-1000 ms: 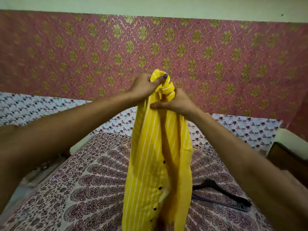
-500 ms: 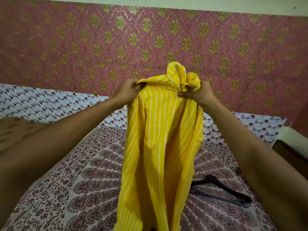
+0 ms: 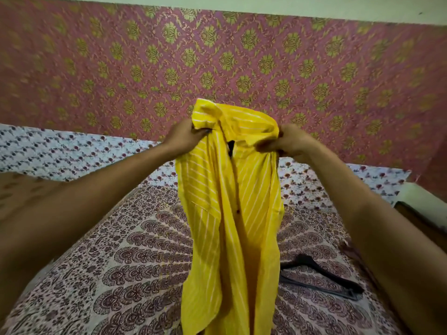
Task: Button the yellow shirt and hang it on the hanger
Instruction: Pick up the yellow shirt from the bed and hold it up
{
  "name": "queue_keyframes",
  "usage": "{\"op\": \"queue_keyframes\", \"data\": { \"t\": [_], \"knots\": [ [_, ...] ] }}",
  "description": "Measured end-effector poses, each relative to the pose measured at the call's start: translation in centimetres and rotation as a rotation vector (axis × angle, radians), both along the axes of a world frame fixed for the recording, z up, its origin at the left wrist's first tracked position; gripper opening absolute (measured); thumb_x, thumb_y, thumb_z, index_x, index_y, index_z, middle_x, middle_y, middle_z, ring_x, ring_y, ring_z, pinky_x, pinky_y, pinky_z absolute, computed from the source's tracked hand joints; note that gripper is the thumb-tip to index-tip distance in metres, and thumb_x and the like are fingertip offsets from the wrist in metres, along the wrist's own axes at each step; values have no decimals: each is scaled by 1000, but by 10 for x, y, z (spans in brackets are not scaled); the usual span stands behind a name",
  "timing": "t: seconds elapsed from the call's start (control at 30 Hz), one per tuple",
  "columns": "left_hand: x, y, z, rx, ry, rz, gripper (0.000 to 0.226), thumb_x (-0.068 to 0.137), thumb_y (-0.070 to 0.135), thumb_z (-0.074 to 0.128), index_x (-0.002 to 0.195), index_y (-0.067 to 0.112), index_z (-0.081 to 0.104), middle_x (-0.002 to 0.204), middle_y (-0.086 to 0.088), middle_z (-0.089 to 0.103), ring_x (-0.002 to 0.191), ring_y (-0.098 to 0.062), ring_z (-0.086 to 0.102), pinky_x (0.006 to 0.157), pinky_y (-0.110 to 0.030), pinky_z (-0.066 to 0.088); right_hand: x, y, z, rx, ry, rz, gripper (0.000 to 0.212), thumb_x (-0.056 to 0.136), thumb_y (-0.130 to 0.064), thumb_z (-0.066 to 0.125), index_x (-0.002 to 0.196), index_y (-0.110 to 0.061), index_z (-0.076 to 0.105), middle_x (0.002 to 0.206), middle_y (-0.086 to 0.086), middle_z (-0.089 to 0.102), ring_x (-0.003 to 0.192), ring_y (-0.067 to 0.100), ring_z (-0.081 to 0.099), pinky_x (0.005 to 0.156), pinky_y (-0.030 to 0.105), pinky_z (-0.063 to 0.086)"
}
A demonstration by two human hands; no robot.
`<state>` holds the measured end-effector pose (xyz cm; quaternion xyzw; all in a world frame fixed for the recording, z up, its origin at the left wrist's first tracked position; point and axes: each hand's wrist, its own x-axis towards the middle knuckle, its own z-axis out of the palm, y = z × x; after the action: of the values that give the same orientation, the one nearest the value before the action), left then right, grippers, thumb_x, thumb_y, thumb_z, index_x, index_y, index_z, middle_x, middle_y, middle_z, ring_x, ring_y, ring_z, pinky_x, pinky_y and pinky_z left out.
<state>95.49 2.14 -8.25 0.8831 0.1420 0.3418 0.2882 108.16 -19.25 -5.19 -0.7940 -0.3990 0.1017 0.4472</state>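
Two bare forearms reach out from the near edge, and below them a bedspread [image 3: 125,274] printed with maroon paisley covers the bed. On that spread, off to the right, lies a black hanger [image 3: 321,278], flat and well apart from either hand. The yellow shirt [image 3: 229,226], striped in thin white lines, hangs lengthwise in the air above the bed between the two arms, with its lower end running out of sight at the bottom. A small dark button shows about midway down its front; the folds hide whether the rest are done up.

Higher up, the left hand [image 3: 186,139] has its fingers curled round a bunch of fabric at the shirt's top left. The right hand [image 3: 294,143] pinches the top right by the collar, thumb and fingers closed on the cloth. The collar sits crumpled between them.

Beyond the hands a paler floral sheet [image 3: 60,151] lies across the far end of the bed. Behind it hangs a pink wall cloth [image 3: 217,64] patterned with gold flower medallions.
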Motion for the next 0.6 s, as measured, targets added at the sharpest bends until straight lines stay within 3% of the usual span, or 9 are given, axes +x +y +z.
{"op": "queue_keyframes", "data": {
  "t": [0.07,0.1,0.17,0.27,0.33,0.37,0.4,0.5,0.6],
  "knots": [
    [-11,9,6,-22,-8,27,52,76,45,59,111,7,64,110,-19,65,104,-29,60,85,-42,46,9,-11,6,26,4,-90,32,87,11,51,62,-7,48,42,0,55,35,1,52,39,15,44],
    [-16,11,10,-10,-17,38,60,67,51,55,105,6,66,100,-19,67,95,-26,61,79,-41,47,13,-16,8,58,-9,-128,32,89,11,48,62,-6,48,39,-2,53,33,1,50,39,16,44],
    [-23,9,22,59,-18,67,62,63,51,51,99,3,67,90,-18,65,86,-23,60,68,-37,42,17,-20,15,117,-33,-145,20,90,10,45,77,3,57,56,5,59,52,12,57,56,29,51],
    [-22,0,45,131,-116,169,41,81,41,60,99,4,67,97,-25,66,91,-33,62,63,-32,33,12,-19,31,203,-125,-169,21,90,9,44,107,12,57,92,20,63,84,24,59,81,49,52],
    [-18,-3,61,173,-151,222,35,89,36,56,105,6,65,103,-25,65,96,-36,61,64,-31,32,9,-19,45,251,-273,-161,12,88,8,50,93,12,60,79,15,69,74,8,62,72,32,55],
    [-15,-5,67,208,-85,230,37,91,37,53,107,5,64,106,-26,63,97,-37,60,66,-32,34,7,-18,51,246,-355,-163,7,86,6,55,84,9,61,64,4,66,62,-6,55,60,19,49],
    [-14,-5,71,247,9,231,40,91,39,52,107,4,62,108,-26,62,98,-38,59,67,-34,37,8,-17,56,251,-406,-162,6,84,4,58,82,9,62,60,-1,59,56,-10,47,53,16,42],
    [-9,0,71,302,137,208,43,92,44,48,112,8,61,114,-25,61,104,-39,57,76,-39,43,10,-15,58,294,-441,-147,5,81,-1,65,79,-5,65,63,-2,49,51,-9,38,49,20,36],
    [-8,-5,61,274,90,208,41,92,41,49,107,5,63,110,-27,62,102,-39,59,67,-33,36,16,-16,48,333,-455,-169,10,79,-1,67,86,-7,66,60,-8,47,43,-10,39,49,20,34]
  ]
}}
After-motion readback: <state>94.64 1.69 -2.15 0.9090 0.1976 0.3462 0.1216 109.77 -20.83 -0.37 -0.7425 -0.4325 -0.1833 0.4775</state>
